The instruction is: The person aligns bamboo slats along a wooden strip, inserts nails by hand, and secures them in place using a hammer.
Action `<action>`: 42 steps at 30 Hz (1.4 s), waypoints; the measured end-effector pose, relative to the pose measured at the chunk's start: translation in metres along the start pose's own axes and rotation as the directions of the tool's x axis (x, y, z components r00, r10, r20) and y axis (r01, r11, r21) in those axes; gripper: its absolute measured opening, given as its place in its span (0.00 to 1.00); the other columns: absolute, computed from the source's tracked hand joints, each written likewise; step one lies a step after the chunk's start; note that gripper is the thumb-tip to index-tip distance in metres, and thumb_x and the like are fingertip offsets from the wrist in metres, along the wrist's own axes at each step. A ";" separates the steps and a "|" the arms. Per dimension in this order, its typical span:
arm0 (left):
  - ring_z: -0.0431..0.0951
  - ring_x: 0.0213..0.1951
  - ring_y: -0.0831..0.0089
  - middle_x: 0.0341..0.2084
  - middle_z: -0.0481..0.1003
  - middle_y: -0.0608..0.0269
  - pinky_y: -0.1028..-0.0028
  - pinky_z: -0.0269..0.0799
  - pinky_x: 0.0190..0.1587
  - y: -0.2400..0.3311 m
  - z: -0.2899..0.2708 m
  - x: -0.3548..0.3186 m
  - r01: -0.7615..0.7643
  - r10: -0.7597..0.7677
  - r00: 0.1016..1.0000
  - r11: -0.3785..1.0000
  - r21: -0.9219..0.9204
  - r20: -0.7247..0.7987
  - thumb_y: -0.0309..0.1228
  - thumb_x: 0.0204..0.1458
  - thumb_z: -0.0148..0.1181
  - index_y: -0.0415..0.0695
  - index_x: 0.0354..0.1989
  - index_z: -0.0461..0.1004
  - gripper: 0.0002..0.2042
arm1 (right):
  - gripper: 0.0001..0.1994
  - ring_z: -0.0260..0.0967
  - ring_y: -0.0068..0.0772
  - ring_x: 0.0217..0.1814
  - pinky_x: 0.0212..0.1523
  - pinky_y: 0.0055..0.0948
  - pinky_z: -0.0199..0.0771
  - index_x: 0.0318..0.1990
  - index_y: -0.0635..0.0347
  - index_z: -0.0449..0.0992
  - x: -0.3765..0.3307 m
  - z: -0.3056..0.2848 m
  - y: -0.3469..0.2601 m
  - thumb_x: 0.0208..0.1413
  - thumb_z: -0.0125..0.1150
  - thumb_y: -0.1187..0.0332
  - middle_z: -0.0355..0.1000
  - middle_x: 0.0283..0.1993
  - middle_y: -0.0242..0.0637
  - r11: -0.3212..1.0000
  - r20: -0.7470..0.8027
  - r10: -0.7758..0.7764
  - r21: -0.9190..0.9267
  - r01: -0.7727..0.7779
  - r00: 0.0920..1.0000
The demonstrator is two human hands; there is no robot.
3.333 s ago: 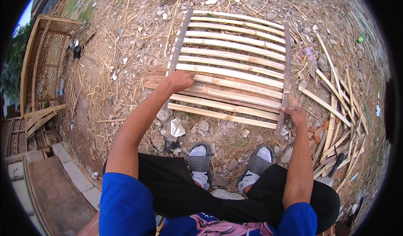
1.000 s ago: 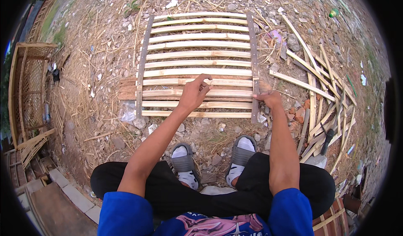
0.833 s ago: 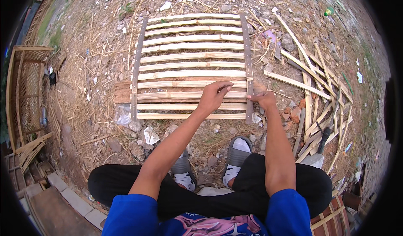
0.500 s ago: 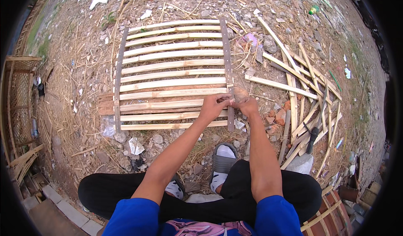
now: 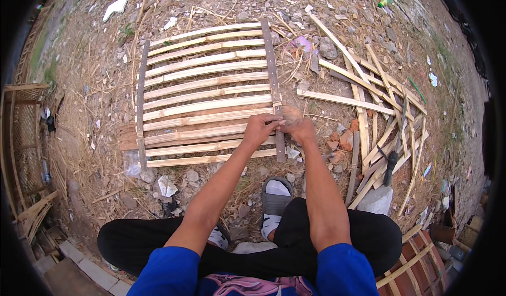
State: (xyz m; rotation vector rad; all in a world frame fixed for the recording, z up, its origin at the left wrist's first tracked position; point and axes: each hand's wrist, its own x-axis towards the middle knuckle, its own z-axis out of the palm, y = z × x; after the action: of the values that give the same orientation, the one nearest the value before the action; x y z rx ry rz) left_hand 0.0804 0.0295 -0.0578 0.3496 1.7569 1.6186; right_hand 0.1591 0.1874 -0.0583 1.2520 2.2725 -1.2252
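Note:
A panel of pale split-bamboo slats (image 5: 208, 97) lies on the ground ahead of me, its slats running across two dark wooden rails. Over the lower part of the right rail (image 5: 273, 75), my left hand (image 5: 259, 129) and my right hand (image 5: 300, 131) meet with fingertips nearly touching. Both are closed in a pinch. Something tiny and pale shows between the fingertips, too small to name. Beneath the panel's lower slats lies a reddish-brown board (image 5: 128, 137), which sticks out past the left rail.
Loose bamboo strips (image 5: 363, 106) are heaped at the right, with a black-handled blade (image 5: 391, 169) on top. Broken bricks (image 5: 346, 140) and a pale stone (image 5: 376, 200) lie near the heap. Straw and rubble cover the ground. A lattice-sided wooden frame (image 5: 25, 132) stands at far left.
The whole scene has slid slightly left in the view, hands and panel together. Both hands stay pinched at the same part of the right rail.

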 end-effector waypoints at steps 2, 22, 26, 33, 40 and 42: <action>0.80 0.34 0.78 0.34 0.82 0.58 0.77 0.77 0.39 -0.001 0.004 -0.001 -0.053 0.054 0.998 0.997 0.057 -0.013 0.27 0.53 0.66 0.37 0.42 0.82 0.10 | 0.24 0.56 0.20 0.17 0.19 0.31 0.58 0.12 0.60 0.68 0.003 0.003 0.005 0.30 0.83 0.58 0.65 0.15 0.27 1.000 -0.020 -0.017 -0.002 0.017 1.000; 0.80 0.31 0.78 0.29 0.83 0.58 0.76 0.76 0.35 -0.004 0.004 -0.007 -0.161 0.172 0.984 0.972 0.173 -0.053 0.26 0.50 0.68 0.39 0.35 0.84 0.06 | 0.35 0.78 0.48 0.46 0.47 0.41 0.76 0.41 0.65 0.82 -0.014 -0.025 -0.028 0.32 0.75 0.41 0.79 0.43 0.50 0.950 0.148 0.100 -0.307 -0.051 0.984; 0.81 0.30 0.77 0.29 0.83 0.57 0.76 0.76 0.35 -0.013 0.004 -0.005 -0.225 0.240 0.969 0.952 0.208 -0.051 0.25 0.50 0.67 0.38 0.36 0.83 0.06 | 0.29 0.77 0.37 0.36 0.41 0.36 0.76 0.34 0.64 0.83 0.004 -0.068 -0.040 0.29 0.81 0.48 0.80 0.35 0.44 0.909 0.500 -0.002 -0.360 0.210 0.866; 0.81 0.30 0.75 0.28 0.82 0.56 0.75 0.75 0.34 -0.009 0.009 -0.006 -0.282 0.298 0.954 0.924 0.260 -0.023 0.25 0.51 0.65 0.38 0.36 0.83 0.06 | 0.18 0.77 0.44 0.44 0.44 0.42 0.76 0.40 0.58 0.79 -0.006 -0.239 -0.150 0.43 0.71 0.57 0.79 0.39 0.42 0.204 0.191 -0.331 -0.942 0.268 0.924; 0.81 0.29 0.69 0.28 0.82 0.54 0.73 0.74 0.34 -0.005 -0.002 -0.010 -0.201 0.226 0.972 0.935 0.292 -0.055 0.25 0.48 0.66 0.41 0.36 0.83 0.07 | 0.15 0.76 0.47 0.40 0.42 0.44 0.75 0.38 0.57 0.77 -0.095 -0.178 -0.036 0.48 0.65 0.57 0.77 0.31 0.41 0.668 0.201 -0.331 -0.639 0.380 0.922; 0.79 0.28 0.78 0.27 0.82 0.58 0.77 0.74 0.33 0.000 0.009 -0.007 -0.241 0.260 0.965 0.928 0.285 -0.030 0.26 0.50 0.67 0.38 0.35 0.83 0.06 | 0.18 0.75 0.51 0.43 0.43 0.46 0.74 0.42 0.57 0.74 -0.124 -0.150 0.028 0.47 0.66 0.57 0.76 0.36 0.45 0.731 0.177 -0.267 -0.603 0.318 0.947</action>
State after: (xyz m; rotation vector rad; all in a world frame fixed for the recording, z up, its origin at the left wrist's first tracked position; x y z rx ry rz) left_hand 0.0912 0.0321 -0.0550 0.6853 2.0678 1.5677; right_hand 0.2774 0.2416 0.0889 0.5956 2.5601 -0.4716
